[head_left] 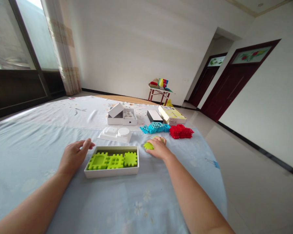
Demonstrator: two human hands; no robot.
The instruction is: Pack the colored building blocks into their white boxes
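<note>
Clasping green pieces (148, 146) in curled right grip (159, 148); resting left grip (73, 156), loosely parted, left of white box (112, 173).

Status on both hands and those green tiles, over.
Left hand, nothing visible in it, beside white box. Right hand on lime-green interlocking tiles; more tiles boxed. Blue pile, red pile beyond, not between hand and box.

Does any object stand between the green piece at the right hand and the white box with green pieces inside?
No object is visible in between: tablecloth lies from the green piece at the right hand to the white box. Only the box's right wall is in the way. The white tray lies behind the box.
</note>
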